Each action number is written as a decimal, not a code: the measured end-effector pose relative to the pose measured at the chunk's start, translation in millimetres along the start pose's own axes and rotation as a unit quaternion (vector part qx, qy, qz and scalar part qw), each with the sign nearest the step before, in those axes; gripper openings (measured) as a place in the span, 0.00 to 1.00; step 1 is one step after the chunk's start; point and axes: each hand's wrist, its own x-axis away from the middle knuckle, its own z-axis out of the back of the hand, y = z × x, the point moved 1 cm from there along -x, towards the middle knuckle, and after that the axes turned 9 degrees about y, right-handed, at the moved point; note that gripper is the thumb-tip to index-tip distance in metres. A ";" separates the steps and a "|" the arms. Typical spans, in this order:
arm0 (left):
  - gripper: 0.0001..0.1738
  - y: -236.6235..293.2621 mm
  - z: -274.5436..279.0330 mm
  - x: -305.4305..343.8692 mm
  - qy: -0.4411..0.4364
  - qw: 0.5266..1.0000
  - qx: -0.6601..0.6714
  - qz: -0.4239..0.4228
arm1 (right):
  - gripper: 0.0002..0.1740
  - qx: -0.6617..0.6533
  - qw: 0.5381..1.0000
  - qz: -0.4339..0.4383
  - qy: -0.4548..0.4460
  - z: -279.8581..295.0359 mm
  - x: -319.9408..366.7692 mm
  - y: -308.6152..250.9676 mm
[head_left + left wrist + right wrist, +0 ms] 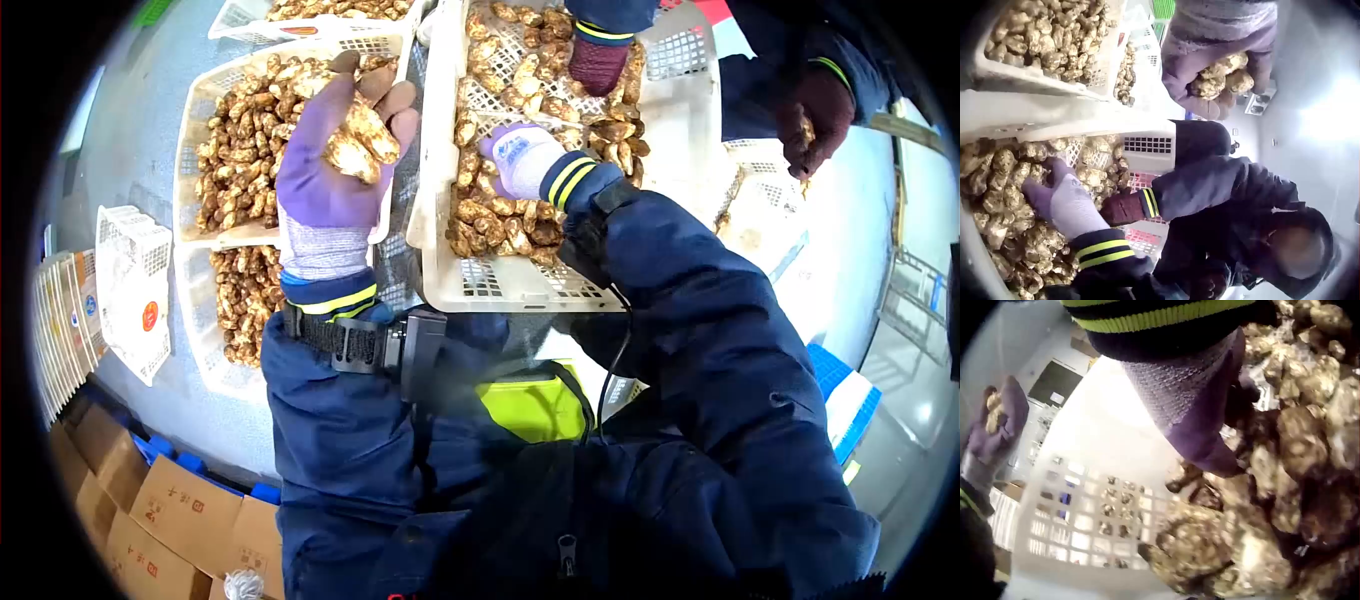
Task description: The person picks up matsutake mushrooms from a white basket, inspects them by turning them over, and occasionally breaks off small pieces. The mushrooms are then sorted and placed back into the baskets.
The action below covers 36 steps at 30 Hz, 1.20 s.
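My left hand (335, 165), in a purple-coated glove, holds several knobbly, mottled brown-and-cream pieces (362, 140) in its curled fingers, above the left basket (187, 215). The left wrist view shows these pieces (1222, 76) bunched between palm and fingers. In the right-hand white basket (432, 215), my right hand (525, 163) reaches down among more such pieces (495, 228). Its thumb and a finger stand apart at the pieces in the left wrist view. From the right wrist camera, the gloved right hand (1200, 419) hides its other fingertips; I cannot tell whether it grips a piece.
Across the basket another person's maroon-gloved hand (600, 65) reaches into the same pieces; their other hand (815, 120) holds a piece over a smaller white basket (765, 195). A white basket (135, 290) stands at left, with cardboard boxes (185, 510) below it.
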 end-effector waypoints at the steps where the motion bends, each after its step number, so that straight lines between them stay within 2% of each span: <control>1: 0.21 0.8 6.1 -5.9 -0.006 1.000 0.017 0.011 | 0.19 -0.005 1.000 -0.007 -0.014 1.1 -0.9 -1.1; 3: 0.18 6.1 21.8 -18.1 -0.042 0.980 0.161 0.109 | 0.19 0.018 0.993 -0.029 -0.109 0.0 -1.2 23.4; 4: 0.18 7.1 23.6 -21.5 -0.056 0.956 0.246 0.151 | 0.17 0.025 0.992 -0.061 -0.106 6.2 4.6 37.9; 5: 0.17 7.3 27.1 -20.0 -0.018 0.972 0.210 0.107 | 0.16 0.032 0.990 -0.095 -0.104 9.6 10.6 48.6; 7: 0.17 7.9 22.3 -14.4 0.054 0.989 0.137 0.021 | 0.17 0.051 0.992 -0.115 -0.032 36.5 22.8 41.0; 8: 0.17 5.6 20.8 -12.8 0.050 0.993 0.110 0.008 | 0.19 0.039 0.993 -0.108 -0.041 52.2 19.3 30.6; 9: 0.18 3.5 19.2 -11.0 0.046 0.996 0.082 -0.005 | 0.21 0.004 0.996 -0.079 0.043 43.6 10.2 28.1; 10: 0.19 2.3 16.0 -8.6 0.043 0.997 0.054 -0.019 | 0.23 -0.064 0.992 -0.075 0.084 38.6 2.3 20.6; 11: 0.19 4.2 14.1 -7.1 0.051 0.998 0.036 0.004 | 0.25 -0.132 0.981 -0.068 0.125 33.7 -7.6 13.2; 12: 0.18 5.5 9.1 -4.0 -0.005 0.999 0.052 -0.005 | 0.30 -0.161 0.979 -0.085 0.092 27.0 -19.8 8.6; 13: 0.17 0.4 6.7 -0.1 0.005 0.995 -0.068 -0.071 | 0.35 -0.191 0.974 -0.104 0.057 20.5 -30.9 2.8; 14: 0.17 0.4 5.5 2.3 -0.002 0.997 -0.062 -0.052 | 0.35 -0.194 0.967 -0.157 0.044 13.2 -41.0 -3.2; 15: 0.17 1.6 5.9 2.5 -0.009 0.998 -0.056 -0.033 | 0.31 -0.215 0.955 -0.165 0.119 -9.1 -47.8 2.0; 16: 0.18 3.6 9.0 -8.5 0.008 0.993 0.048 0.106 | 0.28 -0.213 0.953 -0.179 0.121 -10.6 -48.9 0.9; 19: 0.18 -3.1 5.9 -6.4 0.050 0.988 0.021 0.145 | 0.22 -0.254 0.932 -0.228 0.126 -3.5 -37.2 15.3; 20: 0.20 -4.0 5.2 -5.2 0.053 0.986 0.024 0.153 | 0.20 -0.311 0.906 -0.248 0.142 3.9 -28.2 24.7; 21: 0.21 -4.9 4.0 -5.2 0.030 0.987 0.035 0.153 | 0.19 -0.366 0.878 -0.266 0.157 16.3 -18.8 32.9; 23: 0.24 -9.0 0.1 -4.9 -0.013 0.986 0.054 0.156 | 0.19 -0.435 0.841 -0.225 0.229 55.1 2.4 42.0; 25: 0.28 -16.9 -9.1 -0.9 -0.020 0.981 0.079 0.178 | 0.23 -0.368 0.883 -0.142 0.254 131.6 25.6 4.7; 27: 0.28 -15.6 -19.1 3.0 -0.057 0.976 0.100 0.183 | 0.23 -0.396 0.881 -0.003 0.260 147.2 16.5 -7.5; 28: 0.29 -16.1 -20.4 2.0 -0.050 0.970 0.127 0.199 | 0.25 -0.406 0.890 -0.067 0.196 166.0 21.2 -9.5; 29: 0.29 -14.3 -21.6 2.8 -0.066 0.970 0.141 0.188 | 0.24 -0.318 0.891 -0.041 0.321 147.1 0.0 16.3; 30: 0.29 -12.0 -18.1 0.7 -0.068 0.969 0.158 0.177 | 0.24 -0.176 0.936 -0.082 0.294 133.0 -11.3 35.4; 31: 0.29 -9.8 -13.7 -2.7 -0.071 0.968 0.174 0.169 | 0.25 -0.031 0.957 -0.125 0.260 117.0 -16.4 48.5; 32: 0.29 -8.6 -11.6 -4.8 -0.056 0.969 0.194 0.144 | 0.25 0.002 0.980 -0.127 0.155 91.3 -20.1 50.7; 33: 0.29 -1.8 -8.7 -7.0 -0.082 0.949 0.254 0.169 | 0.25 0.034 0.990 -0.128 0.046 63.6 -22.5 52.1; 35: 0.33 9.4 2.3 -17.1 -0.029 0.920 0.358 0.157 | 0.25 0.131 0.972 -0.131 0.142 21.1 -20.0 51.2; 36: 0.35 17.5 20.4 -26.6 0.024 0.921 0.373 0.106 | 0.23 0.111 0.967 -0.156 0.168 15.8 -16.3 51.7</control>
